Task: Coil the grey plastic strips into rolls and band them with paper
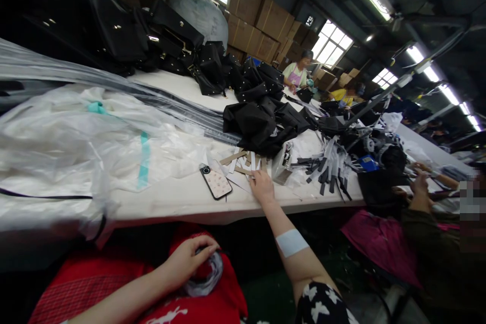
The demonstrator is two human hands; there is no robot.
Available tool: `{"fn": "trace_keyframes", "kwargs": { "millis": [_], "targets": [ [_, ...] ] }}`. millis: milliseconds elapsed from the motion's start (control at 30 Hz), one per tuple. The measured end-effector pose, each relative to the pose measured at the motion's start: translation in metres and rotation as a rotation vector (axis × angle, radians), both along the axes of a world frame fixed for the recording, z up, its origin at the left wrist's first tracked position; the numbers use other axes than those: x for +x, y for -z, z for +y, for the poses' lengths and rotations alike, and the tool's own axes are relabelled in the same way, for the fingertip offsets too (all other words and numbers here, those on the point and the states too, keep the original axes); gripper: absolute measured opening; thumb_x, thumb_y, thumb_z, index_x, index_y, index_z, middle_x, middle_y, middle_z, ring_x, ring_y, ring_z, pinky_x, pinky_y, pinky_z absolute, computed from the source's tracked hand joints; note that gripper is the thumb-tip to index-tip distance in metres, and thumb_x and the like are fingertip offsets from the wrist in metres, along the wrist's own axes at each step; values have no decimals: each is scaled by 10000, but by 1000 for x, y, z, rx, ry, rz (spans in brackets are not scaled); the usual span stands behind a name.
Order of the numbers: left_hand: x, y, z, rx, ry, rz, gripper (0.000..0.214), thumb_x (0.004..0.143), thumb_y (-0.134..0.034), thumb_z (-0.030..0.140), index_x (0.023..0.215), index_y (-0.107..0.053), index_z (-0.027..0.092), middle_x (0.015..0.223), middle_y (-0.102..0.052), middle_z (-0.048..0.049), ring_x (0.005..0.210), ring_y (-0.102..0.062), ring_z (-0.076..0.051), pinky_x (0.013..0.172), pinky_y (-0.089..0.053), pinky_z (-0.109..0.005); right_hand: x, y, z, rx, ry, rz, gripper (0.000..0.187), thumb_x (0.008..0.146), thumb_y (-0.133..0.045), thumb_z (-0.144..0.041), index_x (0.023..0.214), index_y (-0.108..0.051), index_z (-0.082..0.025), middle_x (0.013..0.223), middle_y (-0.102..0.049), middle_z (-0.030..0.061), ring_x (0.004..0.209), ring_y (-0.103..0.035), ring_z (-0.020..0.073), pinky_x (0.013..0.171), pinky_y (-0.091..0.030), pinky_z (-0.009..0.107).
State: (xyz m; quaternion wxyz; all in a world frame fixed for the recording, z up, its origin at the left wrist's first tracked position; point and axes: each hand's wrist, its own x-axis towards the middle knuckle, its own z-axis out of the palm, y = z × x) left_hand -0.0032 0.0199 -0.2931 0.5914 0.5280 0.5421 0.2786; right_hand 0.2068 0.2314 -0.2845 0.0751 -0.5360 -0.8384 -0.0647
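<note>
Left hand (192,257) is curled over 1 translucent roll (213,274), above red cloth (232,296), near 7 o'clock in view. Right hand (262,187) is placed with fingertips at paper and card strips (245,161), at 11 o'clock from it; fingers narrow, grip cannot be told. Around right hand: phone (216,183) seen at 9 o'clock, black bags (248,124) at 12.

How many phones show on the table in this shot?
1. The phone lies camera side up near the front edge of the white table, left of the right hand. Others may be hidden under the clutter.
</note>
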Motion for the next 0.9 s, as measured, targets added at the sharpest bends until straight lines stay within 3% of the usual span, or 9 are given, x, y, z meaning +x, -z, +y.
{"fn": "trace_keyframes", "kwargs": {
  "millis": [67, 200, 400, 500, 600, 700, 900],
  "targets": [
    [0, -3, -1, -4, -3, 0, 469, 785, -484, 586, 874, -672, 166, 795, -662, -23, 738, -572, -180, 714, -453, -264, -1, -1, 12, -11, 29, -26, 280, 920, -520, -279, 1173, -608, -196, 1090, -603, 100, 996, -532, 202, 869, -401, 294],
    [0, -7, -2, -7, -19, -14, 471, 779, -496, 597, 859, -671, 167, 800, -663, -24, 748, -573, -182, 721, -458, -266, -1, 0, 24, -40, 5, -68, 201, 938, -482, -241, 969, -676, -198, 982, -624, 85, 938, -551, 197, 844, -403, 288],
    [0, -10, -2, -19, -36, -2, 470, 778, -503, 602, 844, -667, 167, 779, -656, -22, 738, -570, -181, 682, -462, -261, 9, -11, 16, -31, 148, -48, 330, 993, -307, -238, 1068, -619, -159, 1032, -634, 130, 862, -594, 217, 761, -411, 312],
    [1, -11, -2, -40, -40, 3, 452, 786, -500, 586, 849, -663, 170, 732, -638, -10, 701, -558, -171, 621, -451, -244, 13, -23, 8, -106, 237, -2, 294, 988, -359, -308, 1037, -624, -190, 983, -669, 99, 812, -609, 207, 711, -403, 294],
    [2, -12, -2, -51, -36, -4, 448, 784, -502, 576, 857, -665, 165, 703, -625, -6, 679, -554, -167, 588, -440, -237, 15, -31, -4, -133, 158, 54, 253, 968, -424, -338, 956, -638, -204, 927, -682, 62, 808, -607, 188, 705, -389, 270],
    [2, -12, -2, -57, -42, -12, 462, 779, -504, 584, 862, -668, 161, 683, -624, -8, 672, -563, -170, 585, -441, -238, 16, -33, -19, -37, 24, 125, 261, 966, -436, -344, 926, -642, -188, 910, -669, 54, 822, -596, 165, 722, -373, 247],
    [2, -10, -4, -72, -63, -2, 488, 771, -511, 621, 871, -672, 171, 656, -623, -2, 652, -571, -172, 591, -449, -244, 15, -16, -38, 77, -72, 105, 291, 966, -445, -342, 891, -688, -200, 932, -656, 71, 919, -541, 194, 839, -353, 286]
  ]
}}
